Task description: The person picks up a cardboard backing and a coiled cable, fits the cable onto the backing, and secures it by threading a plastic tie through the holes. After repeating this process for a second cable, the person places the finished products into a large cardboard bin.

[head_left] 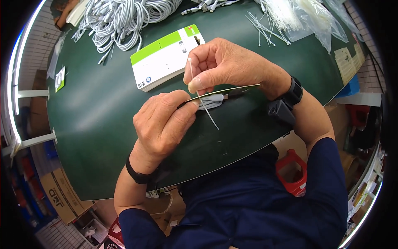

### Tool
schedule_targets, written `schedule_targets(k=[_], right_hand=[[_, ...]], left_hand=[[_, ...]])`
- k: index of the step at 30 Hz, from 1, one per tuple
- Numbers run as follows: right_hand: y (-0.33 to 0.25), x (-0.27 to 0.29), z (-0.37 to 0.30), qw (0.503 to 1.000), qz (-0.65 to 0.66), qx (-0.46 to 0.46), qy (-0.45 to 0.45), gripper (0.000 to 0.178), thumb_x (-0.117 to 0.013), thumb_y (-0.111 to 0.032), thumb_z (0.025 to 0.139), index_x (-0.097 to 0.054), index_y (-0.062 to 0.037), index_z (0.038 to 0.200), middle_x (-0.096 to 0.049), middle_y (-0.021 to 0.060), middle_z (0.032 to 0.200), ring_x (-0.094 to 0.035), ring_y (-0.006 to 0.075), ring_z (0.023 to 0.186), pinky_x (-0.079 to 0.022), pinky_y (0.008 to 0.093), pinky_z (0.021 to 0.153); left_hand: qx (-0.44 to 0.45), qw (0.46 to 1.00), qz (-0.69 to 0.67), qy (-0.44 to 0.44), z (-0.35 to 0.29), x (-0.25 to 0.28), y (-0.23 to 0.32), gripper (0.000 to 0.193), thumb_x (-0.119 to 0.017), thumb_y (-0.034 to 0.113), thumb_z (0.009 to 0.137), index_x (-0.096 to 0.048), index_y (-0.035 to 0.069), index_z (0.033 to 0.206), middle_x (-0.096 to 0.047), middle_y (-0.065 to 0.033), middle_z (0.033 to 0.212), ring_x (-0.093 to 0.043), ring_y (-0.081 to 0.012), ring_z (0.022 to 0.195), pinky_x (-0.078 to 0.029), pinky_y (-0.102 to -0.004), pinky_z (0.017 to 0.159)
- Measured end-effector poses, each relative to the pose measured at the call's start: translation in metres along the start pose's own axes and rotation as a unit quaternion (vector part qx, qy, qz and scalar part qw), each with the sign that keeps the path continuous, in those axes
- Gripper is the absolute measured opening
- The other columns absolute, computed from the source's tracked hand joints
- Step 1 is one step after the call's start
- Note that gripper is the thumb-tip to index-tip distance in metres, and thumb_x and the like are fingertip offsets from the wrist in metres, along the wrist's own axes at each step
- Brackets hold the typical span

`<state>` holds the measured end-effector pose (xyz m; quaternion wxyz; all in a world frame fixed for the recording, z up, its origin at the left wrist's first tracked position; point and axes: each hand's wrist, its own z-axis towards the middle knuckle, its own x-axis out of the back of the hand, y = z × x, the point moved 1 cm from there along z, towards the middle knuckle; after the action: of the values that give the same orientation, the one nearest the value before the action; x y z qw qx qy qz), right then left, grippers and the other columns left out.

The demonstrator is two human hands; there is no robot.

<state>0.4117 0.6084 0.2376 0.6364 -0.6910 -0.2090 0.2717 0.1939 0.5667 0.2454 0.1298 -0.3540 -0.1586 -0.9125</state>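
My left hand (159, 120) grips the left end of a thin card (238, 88), seen nearly edge-on above the table. Against the card's near side, at my left fingertips, lies a coiled light-grey cable (212, 101) with its metal plug pointing right. A thin white cable tie (212, 118) crosses the card and coil, one end hanging free below. Its upper part is pinched between the thumb and fingers of my right hand (228, 62). Just beyond my hands sits a stack of white-and-green cards (159, 62), partly covered by my right fingers.
A big heap of grey cables (124, 20) lies at the back left of the dark green table (95, 137). Loose cable ties (267, 29) and clear plastic bags (317, 18) are at the back right. One packaged card (60, 79) rests near the left edge. A red stool (291, 172) stands below.
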Motion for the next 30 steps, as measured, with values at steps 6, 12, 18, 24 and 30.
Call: schedule_targets(k=[6, 12, 18, 24, 30], right_hand=[[-0.004, 0.001, 0.000, 0.998, 0.019, -0.048, 0.029, 0.012, -0.070, -0.011, 0.095, -0.071, 0.0006, 0.098, -0.073, 0.0044, 0.084, -0.066, 0.0074, 0.071, -0.054, 0.0223, 0.066], [-0.007, 0.002, -0.002, 0.997, -0.012, -0.078, -0.012, 0.017, -0.067, -0.016, 0.096, -0.071, -0.0008, 0.091, -0.072, 0.0023, 0.083, -0.064, 0.0054, 0.073, -0.051, 0.0213, 0.067], [-0.006, 0.007, -0.005, 0.992, -0.063, -0.087, -0.072, 0.017, -0.070, -0.017, 0.093, -0.071, -0.0007, 0.092, -0.069, -0.0006, 0.082, -0.063, 0.0041, 0.076, -0.050, 0.0202, 0.068], [-0.011, -0.003, -0.007, 0.992, -0.005, -0.115, -0.049, 0.017, -0.072, -0.015, 0.093, -0.071, 0.0001, 0.101, -0.069, -0.0011, 0.087, -0.063, 0.0036, 0.078, -0.050, 0.0198, 0.069], [-0.013, 0.002, -0.004, 0.993, -0.030, -0.113, -0.001, 0.017, -0.069, -0.010, 0.096, -0.070, 0.0007, 0.109, -0.072, 0.0014, 0.092, -0.064, 0.0040, 0.081, -0.051, 0.0199, 0.071]], left_hand=[[-0.026, 0.999, 0.028, -0.003, 0.004, 0.001, -0.001, 0.021, -0.078, 0.001, 0.069, -0.072, 0.003, 0.089, -0.069, -0.0068, 0.094, -0.066, -0.0191, 0.069, -0.051, -0.0296, 0.058], [-0.036, 0.999, 0.033, -0.006, 0.004, -0.002, 0.001, 0.018, -0.076, 0.001, 0.070, -0.070, 0.003, 0.087, -0.069, -0.0065, 0.094, -0.065, -0.0179, 0.067, -0.049, -0.0293, 0.056], [-0.017, 1.000, 0.002, 0.016, 0.003, -0.007, 0.003, 0.017, -0.074, -0.001, 0.068, -0.065, 0.004, 0.082, -0.070, -0.0061, 0.093, -0.064, -0.0170, 0.065, -0.047, -0.0298, 0.054], [0.055, 0.996, -0.068, 0.013, 0.007, 0.003, 0.001, 0.021, -0.073, -0.003, 0.064, -0.065, 0.005, 0.081, -0.072, -0.0069, 0.092, -0.066, -0.0190, 0.066, -0.050, -0.0313, 0.056], [0.200, 0.956, -0.212, 0.018, 0.005, 0.009, 0.002, 0.019, -0.070, -0.004, 0.067, -0.066, 0.002, 0.085, -0.073, -0.0103, 0.088, -0.070, -0.0230, 0.073, -0.055, -0.0331, 0.065]])
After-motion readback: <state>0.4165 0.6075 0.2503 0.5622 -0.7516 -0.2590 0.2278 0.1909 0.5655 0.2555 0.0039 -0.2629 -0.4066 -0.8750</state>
